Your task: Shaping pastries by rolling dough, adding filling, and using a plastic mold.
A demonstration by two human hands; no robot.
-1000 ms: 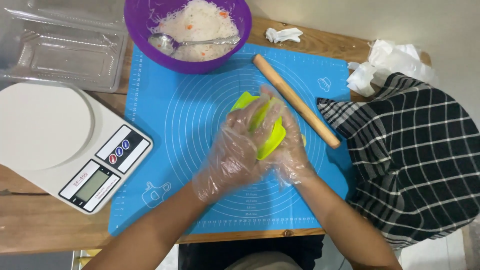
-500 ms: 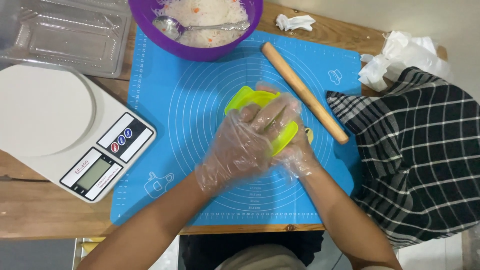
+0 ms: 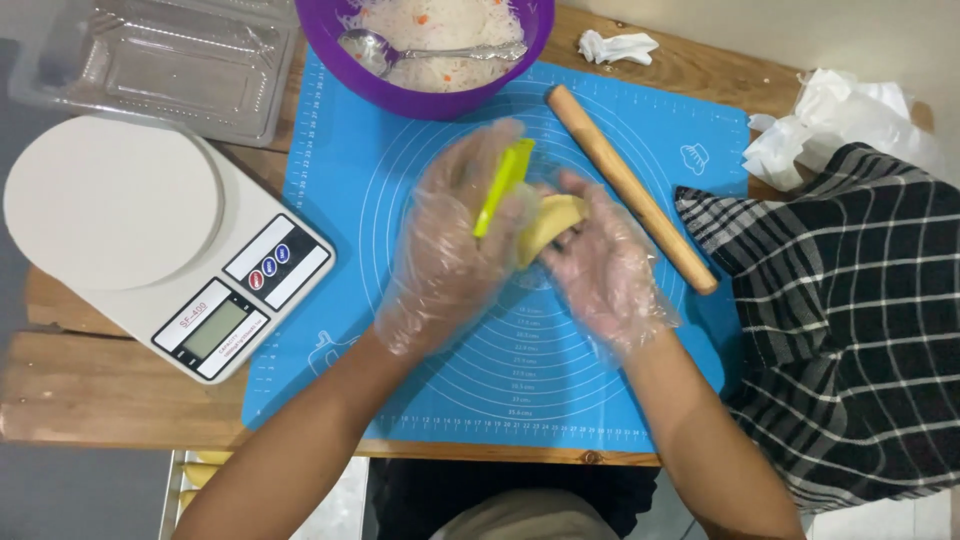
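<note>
Both gloved hands are hovering over the middle of the blue silicone mat (image 3: 400,200), forearms angling up from the near edge of the wooden table (image 3: 120,390). The left hand (image 3: 455,250) is tilting palm-inward, fingers spread loosely, and it is holding the yellow-green dumpling press (image 3: 503,187) upright on its edge against the fingers, so only the thin rim is showing. The right hand (image 3: 600,262) is lying just beside it, fingers curled and pinching a pale yellow folded dumpling (image 3: 548,222) between thumb and fingertips, the piece touching the left palm.

Half a second ago both hands were clamping together over the press, squeezing it flat and closed; now they are coming apart, the press is swinging up and away in the left hand, and the dumpling is showing for the first time in the right.

The wooden rolling pin (image 3: 630,188) is lying diagonally on the mat's right side, just beyond the right hand. The purple bowl (image 3: 400,95) of white shredded filling with a spoon (image 3: 385,50) in it is sitting at the mat's far edge. A white kitchen scale (image 3: 150,230) is resting on the table's left side, a clear plastic tray (image 3: 160,60) in the far left corner, and a black-and-white checked cloth (image 3: 850,320) is covering the right edge, with crumpled tissue (image 3: 830,130) behind it.
</note>
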